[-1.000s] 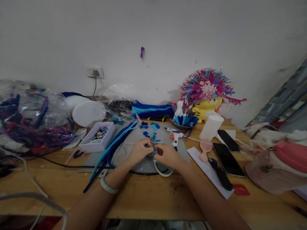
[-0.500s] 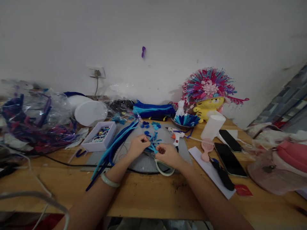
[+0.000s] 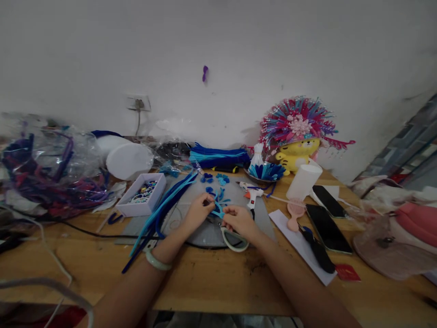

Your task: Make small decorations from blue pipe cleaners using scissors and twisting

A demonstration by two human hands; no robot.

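Between my hands is a light-blue pipe cleaner point(image 3: 217, 210), bent into loops. My left hand point(image 3: 200, 210), with a pale bangle on its wrist, pinches one side of it. My right hand point(image 3: 240, 222) is closed on the other side, fingertips together. White-handled scissors point(image 3: 235, 240) lie under my right hand, their blades mostly hidden. Just beyond my fingers, small blue pipe-cleaner pieces point(image 3: 221, 178) are scattered on the grey mat point(image 3: 196, 234). Long blue pipe cleaners point(image 3: 167, 200) lie to the left of my left hand.
A white box of beads point(image 3: 138, 208) stands left. A glue gun point(image 3: 253, 197) lies right of the mat, near a bowl of blue pieces point(image 3: 266, 172). Farther right are a pink brush point(image 3: 295, 212) and phones point(image 3: 328, 227). A black cable point(image 3: 112, 235) crosses the front.
My right hand's fingers have shifted slightly and opened up a little around the light-blue pipe cleaner, showing more of it. My left hand keeps its pinch.
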